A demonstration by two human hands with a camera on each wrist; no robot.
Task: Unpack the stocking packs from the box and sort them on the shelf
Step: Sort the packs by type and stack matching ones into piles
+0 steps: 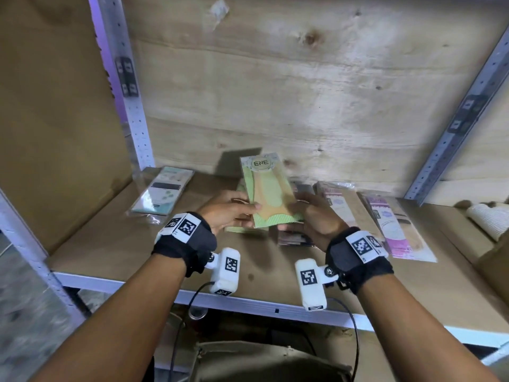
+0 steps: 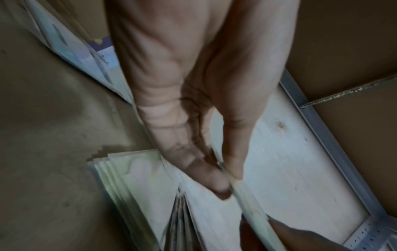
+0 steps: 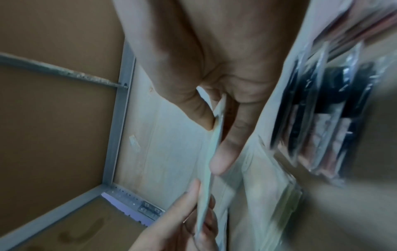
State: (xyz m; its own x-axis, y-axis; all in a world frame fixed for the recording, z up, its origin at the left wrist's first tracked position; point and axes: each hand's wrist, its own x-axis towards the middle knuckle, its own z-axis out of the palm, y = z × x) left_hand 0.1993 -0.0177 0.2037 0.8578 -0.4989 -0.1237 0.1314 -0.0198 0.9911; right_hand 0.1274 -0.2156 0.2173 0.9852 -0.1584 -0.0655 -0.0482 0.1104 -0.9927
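Note:
A green stocking pack [image 1: 265, 190] with an "ENE" label is held tilted above the shelf board [image 1: 115, 244], its label end toward the back. My left hand [image 1: 234, 212] pinches its left edge between thumb and fingers; in the left wrist view that hand [image 2: 223, 178] grips the pack's thin edge [image 2: 253, 210]. My right hand [image 1: 308, 213] pinches the right edge, and the right wrist view shows its thumb and fingers [image 3: 217, 135] on the pack [image 3: 209, 163]. A pile of green packs [image 2: 133, 183] lies beneath. Dark packs [image 1: 292, 238] lie under my right hand.
A pale blue pack [image 1: 159, 193] lies at the shelf's left. Beige and pink packs [image 1: 396, 224] lie at the right, with a white ribbed item [image 1: 487, 219] beyond. Grey metal uprights [image 1: 132, 86] frame the plywood back [image 1: 275, 78]. A brown cardboard panel [image 1: 55, 119] stands left.

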